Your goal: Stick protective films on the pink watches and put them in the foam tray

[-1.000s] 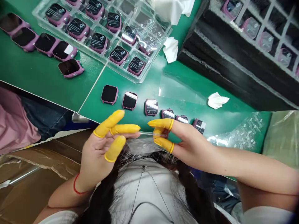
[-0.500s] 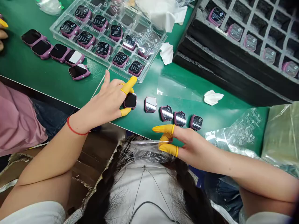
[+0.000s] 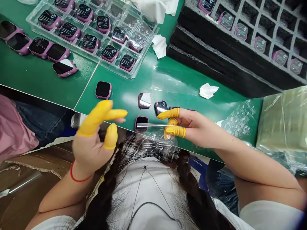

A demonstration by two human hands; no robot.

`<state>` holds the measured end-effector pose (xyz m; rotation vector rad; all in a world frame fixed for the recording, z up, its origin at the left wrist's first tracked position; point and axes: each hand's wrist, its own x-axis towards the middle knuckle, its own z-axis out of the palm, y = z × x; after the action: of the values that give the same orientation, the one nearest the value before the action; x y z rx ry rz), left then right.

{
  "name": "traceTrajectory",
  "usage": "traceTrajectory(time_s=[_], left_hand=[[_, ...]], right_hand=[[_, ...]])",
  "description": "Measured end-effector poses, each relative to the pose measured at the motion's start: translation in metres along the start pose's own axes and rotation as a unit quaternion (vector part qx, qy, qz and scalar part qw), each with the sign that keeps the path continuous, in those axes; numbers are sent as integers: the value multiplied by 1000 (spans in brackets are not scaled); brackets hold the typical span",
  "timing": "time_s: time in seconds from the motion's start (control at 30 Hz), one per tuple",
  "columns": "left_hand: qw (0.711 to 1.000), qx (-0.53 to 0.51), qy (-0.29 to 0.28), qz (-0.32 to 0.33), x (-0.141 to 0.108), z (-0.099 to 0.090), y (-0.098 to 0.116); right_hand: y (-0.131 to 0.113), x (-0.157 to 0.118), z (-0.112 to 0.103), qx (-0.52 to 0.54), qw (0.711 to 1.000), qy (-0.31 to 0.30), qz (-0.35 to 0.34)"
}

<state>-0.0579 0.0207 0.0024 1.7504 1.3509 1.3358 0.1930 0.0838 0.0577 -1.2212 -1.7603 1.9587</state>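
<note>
My left hand (image 3: 98, 131), with yellow finger covers, hovers near the table's front edge, fingers apart and holding nothing. Just beyond it lies a pink watch with a dark screen (image 3: 103, 89). My right hand (image 3: 184, 126), also in yellow covers, pinches clear printed film (image 3: 153, 142) over the lap. Behind the film's top edge, a dark-screened watch (image 3: 141, 123) lies at the table edge. Farther back are a watch with a bright reflection (image 3: 145, 100) and one with printed film on its screen (image 3: 161, 107). More watches are partly hidden behind my right hand.
A clear plastic tray (image 3: 129, 75) of watches stands at the back left, beside a row of dark watches (image 3: 39, 47). Black foam (image 3: 206, 57) with compartments fills the back right. White paper scraps (image 3: 208, 91), film sheets (image 3: 237, 119) and a wrapped block (image 3: 283, 118) lie right.
My left hand has moved back toward the body and left, away from the watches. A dark watch now lies at the table edge near the film. My right hand still holds the film, slightly higher in view.
</note>
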Motion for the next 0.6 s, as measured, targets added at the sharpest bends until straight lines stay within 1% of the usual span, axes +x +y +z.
traceTrajectory(time_s=[0.03, 0.07, 0.1, 0.13, 0.17, 0.2, 0.27, 0.3, 0.33, 0.4, 0.47, 0.5, 0.53, 0.6], left_hand=[[997, -55, 46, -11, -6, 1, 5], [993, -102, 63, -13, -12, 4, 11], [989, -137, 52, -15, -18, 7, 16], [986, -166, 26, -20, -22, 11, 20], [981, -192, 0, -30, -25, 15, 23], [975, -218, -12, -45, -28, 18, 26], [962, -258, -14, -89, -31, 22, 28], [958, -266, -9, -107, -33, 22, 28], [956, -265, 0, -126, -34, 20, 27], [953, -251, 18, -166, -39, 15, 25], [949, -242, 26, -201, -42, 9, 24], [946, -243, 25, -215, -44, 7, 23], [943, -247, 18, -223, -45, 5, 23], [940, -256, 8, -225, -45, 4, 23]], right_hand=[[0, 0, 1, 2, 1000, -4, -3], [-1, 1, 2, 8, 1000, -10, -4], [-1, 1, 4, 15, 1000, -19, -4], [-1, 2, 6, 23, 999, -31, -3], [-1, 2, 8, 29, 998, -47, 1], [0, 2, 11, 34, 997, -68, 7], [5, 1, 17, 33, 994, -106, 15], [9, -1, 20, 21, 993, -113, 9], [14, -2, 22, -2, 994, -105, -9], [28, -4, 25, -73, 993, -53, -79], [42, -5, 27, -135, 978, 11, -161], [49, -5, 27, -152, 969, 37, -189], [54, -4, 26, -162, 964, 58, -203], [61, 2, 23, -171, 959, 92, -207]])
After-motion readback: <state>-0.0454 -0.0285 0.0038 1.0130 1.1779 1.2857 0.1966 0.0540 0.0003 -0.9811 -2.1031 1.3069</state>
